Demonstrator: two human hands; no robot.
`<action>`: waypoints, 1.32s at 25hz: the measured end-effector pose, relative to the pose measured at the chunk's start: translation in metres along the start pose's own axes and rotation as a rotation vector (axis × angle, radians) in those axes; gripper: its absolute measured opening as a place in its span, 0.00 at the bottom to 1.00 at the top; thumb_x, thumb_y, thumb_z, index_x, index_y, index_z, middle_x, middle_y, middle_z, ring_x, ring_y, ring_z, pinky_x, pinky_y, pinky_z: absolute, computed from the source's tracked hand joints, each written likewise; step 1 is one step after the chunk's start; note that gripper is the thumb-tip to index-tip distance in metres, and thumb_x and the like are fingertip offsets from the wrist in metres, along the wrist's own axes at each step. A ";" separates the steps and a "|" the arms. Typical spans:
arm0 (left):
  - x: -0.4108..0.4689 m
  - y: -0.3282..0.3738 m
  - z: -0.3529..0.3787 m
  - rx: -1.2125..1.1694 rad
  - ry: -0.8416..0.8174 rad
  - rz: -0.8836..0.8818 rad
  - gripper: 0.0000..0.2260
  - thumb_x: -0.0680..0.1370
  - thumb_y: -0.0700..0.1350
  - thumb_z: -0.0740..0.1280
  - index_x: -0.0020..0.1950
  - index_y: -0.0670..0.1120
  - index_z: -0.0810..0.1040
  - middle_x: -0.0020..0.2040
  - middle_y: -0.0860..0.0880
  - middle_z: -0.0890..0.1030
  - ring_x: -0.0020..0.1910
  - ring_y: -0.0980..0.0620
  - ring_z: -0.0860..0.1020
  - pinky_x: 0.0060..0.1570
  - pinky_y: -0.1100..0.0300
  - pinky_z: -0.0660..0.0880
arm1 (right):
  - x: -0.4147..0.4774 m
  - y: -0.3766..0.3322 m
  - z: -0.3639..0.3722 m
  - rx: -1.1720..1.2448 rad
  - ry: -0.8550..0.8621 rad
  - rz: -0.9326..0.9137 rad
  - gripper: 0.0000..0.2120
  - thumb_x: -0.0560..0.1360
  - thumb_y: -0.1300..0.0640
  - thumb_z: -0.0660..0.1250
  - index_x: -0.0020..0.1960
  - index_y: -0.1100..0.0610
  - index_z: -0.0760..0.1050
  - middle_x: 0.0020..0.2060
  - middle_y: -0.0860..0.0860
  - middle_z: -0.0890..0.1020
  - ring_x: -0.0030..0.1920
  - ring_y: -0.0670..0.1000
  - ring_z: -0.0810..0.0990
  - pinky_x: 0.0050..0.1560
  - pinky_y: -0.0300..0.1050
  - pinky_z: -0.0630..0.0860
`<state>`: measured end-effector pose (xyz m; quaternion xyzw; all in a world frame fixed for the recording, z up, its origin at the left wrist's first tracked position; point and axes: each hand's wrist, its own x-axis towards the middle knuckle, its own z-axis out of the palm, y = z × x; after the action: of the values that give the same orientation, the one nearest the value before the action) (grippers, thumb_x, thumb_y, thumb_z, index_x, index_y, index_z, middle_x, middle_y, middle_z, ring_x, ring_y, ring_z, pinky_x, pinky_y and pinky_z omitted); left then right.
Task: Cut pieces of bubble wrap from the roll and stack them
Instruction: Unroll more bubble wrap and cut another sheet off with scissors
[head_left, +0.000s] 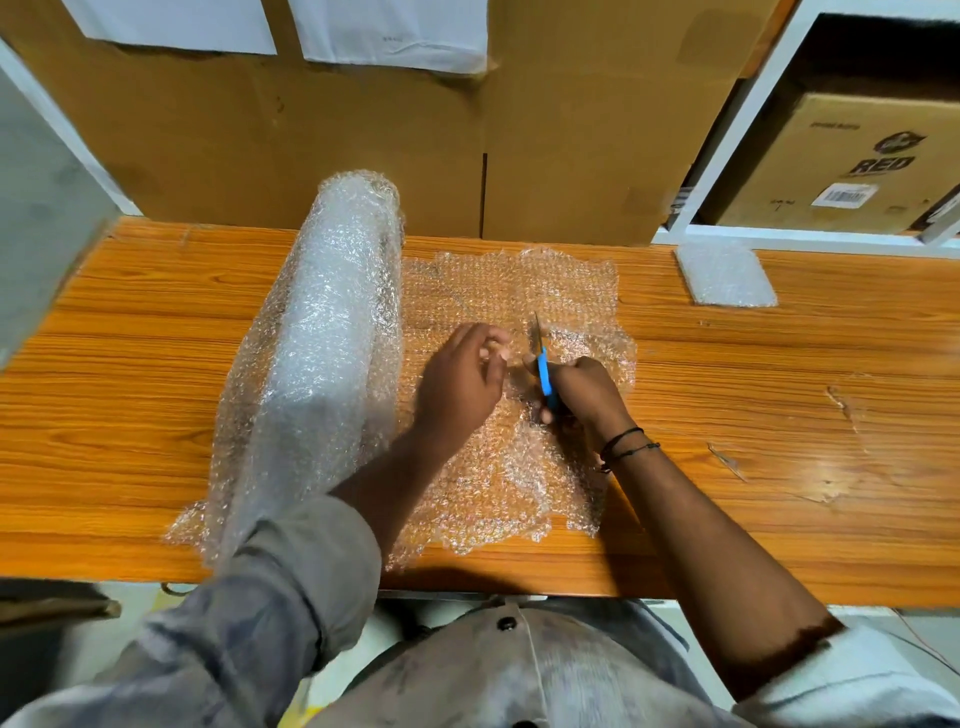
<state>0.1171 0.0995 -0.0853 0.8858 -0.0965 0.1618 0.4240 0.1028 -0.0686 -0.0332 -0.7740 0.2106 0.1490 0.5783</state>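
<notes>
— Behind the roll, what else?
— Tall brown cardboard standing upright, two white papers stuck high on it. Far right of the roll, a white shelf frame with a printed box inside. Left of the roll, a blurred grey panel close to the camera, hiding that end of the table.
— Anything in the way of the roll itself?
— Only a grey sleeve, crossing over its near end.
— Look of the roll?
— Thick, cloudy-clear bubble wrap, lying front to back on the orange wood-grain table. Unrolled to its right, a loose sheet, flat, wrinkled, ragged at the edges, running out from under the roll. Well right of the roll, near the shelf frame, a small neat stack of cut pieces.
— Left hand?
— Just right of the roll, palm down over the sheet, fingers bent, tips on the plastic; pinching or merely pressing, impossible to tell.
— Right hand?
— Farther right of the roll, curled tight round blue-handled scissors, blade tip pointing away over the sheet. Two dark bands on that wrist.
</notes>
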 end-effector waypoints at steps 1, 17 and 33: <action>0.012 0.000 0.002 0.070 0.000 0.006 0.07 0.81 0.45 0.68 0.60 0.50 0.79 0.58 0.54 0.81 0.51 0.55 0.81 0.45 0.58 0.80 | -0.001 0.004 -0.001 0.037 -0.036 0.004 0.18 0.77 0.51 0.70 0.54 0.67 0.81 0.33 0.58 0.84 0.24 0.53 0.78 0.24 0.37 0.70; 0.059 -0.005 0.055 0.365 -0.036 -0.176 0.07 0.77 0.52 0.70 0.54 0.58 0.81 0.58 0.55 0.78 0.59 0.49 0.72 0.53 0.53 0.62 | 0.019 -0.021 -0.029 0.041 -0.239 0.039 0.26 0.77 0.42 0.70 0.54 0.67 0.81 0.32 0.59 0.84 0.32 0.59 0.87 0.23 0.38 0.66; 0.074 -0.020 0.046 0.182 -0.042 -0.133 0.07 0.81 0.55 0.67 0.57 0.56 0.81 0.59 0.56 0.81 0.60 0.49 0.74 0.55 0.53 0.61 | 0.009 -0.022 0.001 0.037 -0.058 0.047 0.22 0.79 0.50 0.69 0.58 0.71 0.78 0.32 0.60 0.85 0.34 0.63 0.87 0.24 0.38 0.74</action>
<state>0.2016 0.0736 -0.0999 0.9283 -0.0313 0.1228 0.3496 0.1216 -0.0636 -0.0191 -0.7534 0.2146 0.1810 0.5946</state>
